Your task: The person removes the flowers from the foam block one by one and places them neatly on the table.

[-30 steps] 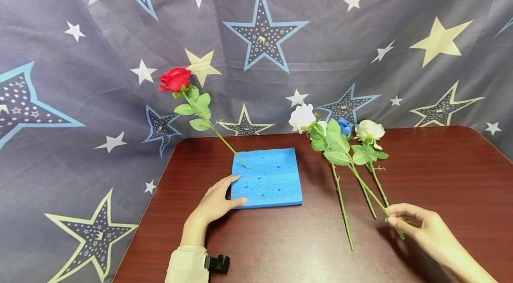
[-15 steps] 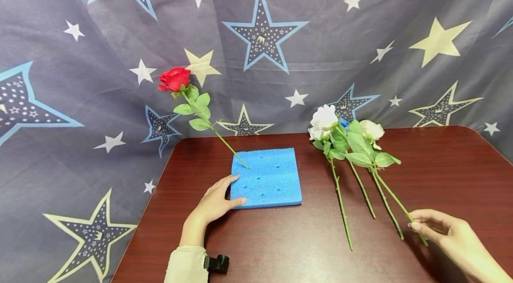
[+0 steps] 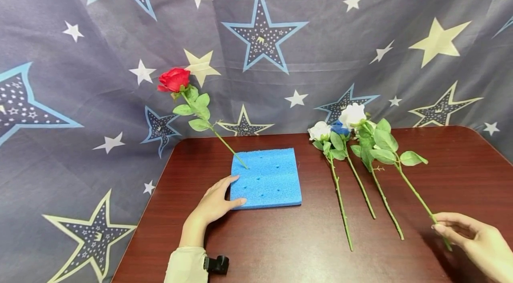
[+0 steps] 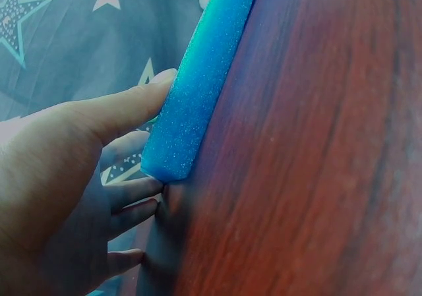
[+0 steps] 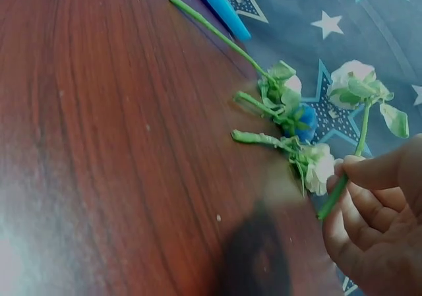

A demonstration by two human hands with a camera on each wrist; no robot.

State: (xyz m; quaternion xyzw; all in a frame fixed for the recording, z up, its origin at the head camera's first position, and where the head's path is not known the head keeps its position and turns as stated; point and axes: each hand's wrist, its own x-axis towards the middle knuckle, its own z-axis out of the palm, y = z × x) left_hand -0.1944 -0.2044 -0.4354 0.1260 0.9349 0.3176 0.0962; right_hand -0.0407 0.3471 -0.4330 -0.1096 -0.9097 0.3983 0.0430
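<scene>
My right hand [image 3: 477, 237] pinches the lower stem of a white rose [image 3: 352, 116] between thumb and fingers; the stem end pokes out below, as the right wrist view shows. The bloom leans up and to the left, over the lying flowers. My left hand [image 3: 216, 200] rests at the left side of a blue foam block [image 3: 288, 180], fingers fairly straight. In the left wrist view its thumb [image 4: 135, 105] touches the foam's edge. A red rose [image 3: 174, 79] stands tilted left, its stem in the foam. Several small holes dot the foam's top.
Right of the foam lie another white rose [image 3: 319, 131], a blue rose [image 3: 340, 128] and a cream rose, mostly hidden behind the held bloom. Their stems point toward me on the brown table [image 3: 320, 265]. A star-patterned curtain [image 3: 320, 51] hangs behind the table.
My right hand has moved to the right and slightly nearer with the white rose, drawing its bloom across the lying roses. The left hand and foam have stayed put.
</scene>
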